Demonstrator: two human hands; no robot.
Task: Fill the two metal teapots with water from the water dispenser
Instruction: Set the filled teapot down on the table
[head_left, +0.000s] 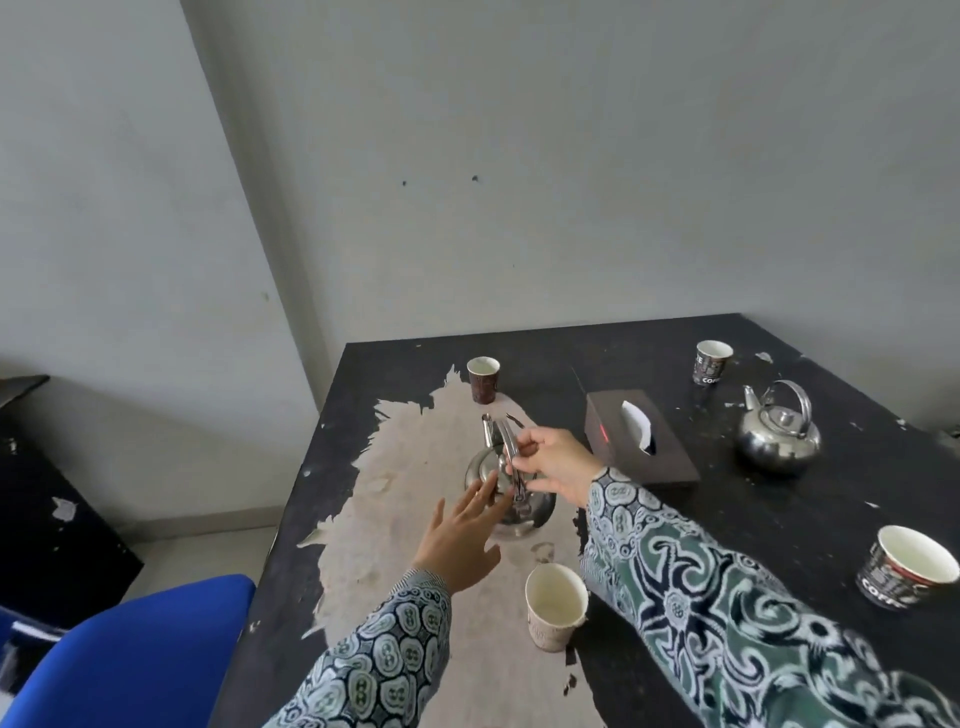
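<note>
A metal teapot stands on the worn patch of the black table, spout pointing away. My right hand pinches its upright handle from the right. My left hand is flat with fingers spread, its fingertips at the pot's lid on the left side. A second metal teapot with its lid on stands alone at the right of the table. No water dispenser is in view.
A dark tissue box lies between the teapots. Paper cups stand at the back left, back right, front middle and right edge. A blue chair is at the lower left, a dark cabinet beyond it.
</note>
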